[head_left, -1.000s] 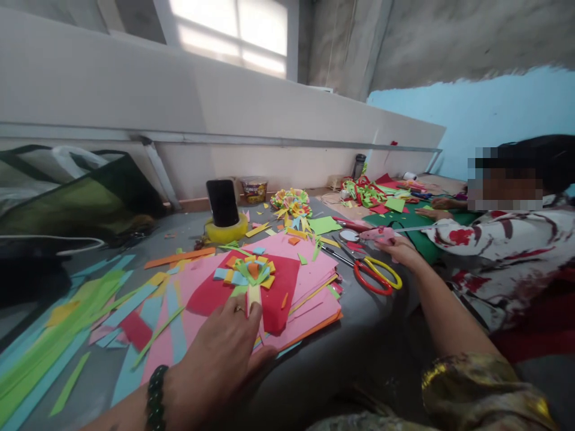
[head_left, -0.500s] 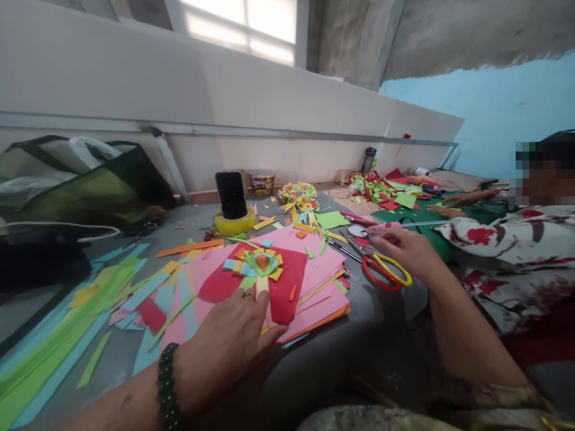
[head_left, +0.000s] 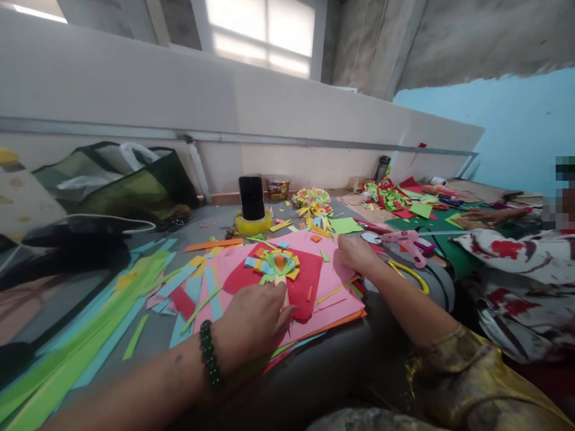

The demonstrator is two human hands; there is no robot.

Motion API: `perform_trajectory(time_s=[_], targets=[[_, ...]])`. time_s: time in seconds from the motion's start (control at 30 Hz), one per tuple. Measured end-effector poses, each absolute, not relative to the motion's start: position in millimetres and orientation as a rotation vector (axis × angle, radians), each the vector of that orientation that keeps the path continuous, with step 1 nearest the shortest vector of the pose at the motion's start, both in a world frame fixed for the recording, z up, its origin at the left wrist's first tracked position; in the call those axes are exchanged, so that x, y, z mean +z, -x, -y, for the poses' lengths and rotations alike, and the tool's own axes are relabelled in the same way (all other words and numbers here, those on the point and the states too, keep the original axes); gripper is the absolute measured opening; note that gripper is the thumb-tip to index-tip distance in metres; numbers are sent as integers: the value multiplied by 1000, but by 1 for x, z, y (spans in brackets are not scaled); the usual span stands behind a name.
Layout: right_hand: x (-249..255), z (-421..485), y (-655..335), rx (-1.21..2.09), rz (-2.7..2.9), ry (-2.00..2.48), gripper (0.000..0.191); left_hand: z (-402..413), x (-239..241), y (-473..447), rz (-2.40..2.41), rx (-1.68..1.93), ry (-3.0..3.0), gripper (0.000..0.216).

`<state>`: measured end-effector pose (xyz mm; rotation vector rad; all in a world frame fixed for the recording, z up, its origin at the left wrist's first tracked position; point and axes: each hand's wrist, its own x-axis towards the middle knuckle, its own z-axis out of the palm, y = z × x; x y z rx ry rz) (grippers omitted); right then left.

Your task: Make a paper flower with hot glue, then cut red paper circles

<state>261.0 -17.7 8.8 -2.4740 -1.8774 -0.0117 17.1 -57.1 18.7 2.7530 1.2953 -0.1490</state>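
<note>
My left hand [head_left: 254, 314], with a dark green bead bracelet at the wrist, is closed on the pale stem of a paper flower [head_left: 279, 263]. The flower's looped strips are yellow, orange, blue and green, and it lies over red paper [head_left: 309, 269] on a stack of pink sheets [head_left: 339, 305]. My right hand [head_left: 358, 254] is over the right side of that stack, fingers curled together; anything in them is hidden. Scissors [head_left: 412, 274] show a yellow handle beyond my right forearm, the rest covered. A pink glue gun [head_left: 408, 240] lies to the right of that hand.
Long green and blue paper strips [head_left: 112, 317] cover the left. Behind stand a phone [head_left: 252, 197] on a yellow tape roll [head_left: 254, 222], a snack cup [head_left: 278, 188] and a finished paper bunch [head_left: 312, 203]. At right, another person's sleeve [head_left: 503, 248] reaches over a green surface.
My right hand has moved left from beside the glue gun and scissors to the pink sheets. My left hand keeps its hold on the flower's stem. The view has shifted a little to the left.
</note>
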Motion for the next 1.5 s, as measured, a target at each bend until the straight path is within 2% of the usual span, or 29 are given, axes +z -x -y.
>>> perform_trajectory(time_s=[0.2,0.3,0.4,0.47,0.67,0.77,0.97,1.27,1.5], targets=[[27,33,-281,-23,1725,2264,33,51,19,-10,-1276,43,-2723,27],[32,44,-268,394,1691,1723,26,36,23,-3,-1239,489,-2596,30],[28,48,-239,779,1652,1279,31,17,27,3,-1139,871,-2251,50],[23,46,-216,893,1667,1163,34,8,29,5,-1046,885,-2014,53],[11,24,-175,1042,1747,1064,32,-3,29,7,-877,775,-1673,23],[7,17,-174,996,1755,1066,29,-9,29,11,-909,794,-1608,18],[-5,11,-179,796,1866,1072,3,-24,22,14,-986,752,-1605,18],[-18,2,-176,497,2070,1343,24,-34,0,6,-1138,728,-1756,23],[-10,7,-170,324,2298,1592,22,-35,-7,4,-1202,706,-1858,27]])
